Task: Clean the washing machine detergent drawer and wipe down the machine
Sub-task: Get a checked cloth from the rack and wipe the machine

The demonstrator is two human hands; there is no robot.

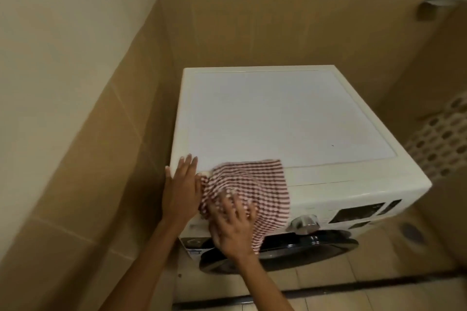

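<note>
— How do the hands lie?
— The left hand [180, 192] lies flat against the front left corner of the machine [278, 113]. Its fingers are straight and together, tips up on the top edge, and they grip nothing. The right hand [232, 230] is spread palm-down on the cloth [265, 184]. Its fingers are splayed and fairly straight, pressing the cloth to the front panel rather than clutching it. That hand is a little blurred. Both forearms reach in from below.
— And the cloth?
— It is soft, with red and white stripes. It drapes over the front edge, part flat on the top and part hanging down the panel to the door [303, 247].
— The drawer?
— I cannot see it; cloth and hand cover the panel's upper left.
— The machine itself?
— It is a white box with rounded edges and a smooth, flat top, standing in a corner of glossy tan tiles [113, 171]. The front has a shiny silver dial [304, 223], a dark display [356, 212] to its right and a round, dark, glossy door below. A white basket [439, 139] with round holes stands at the right.
</note>
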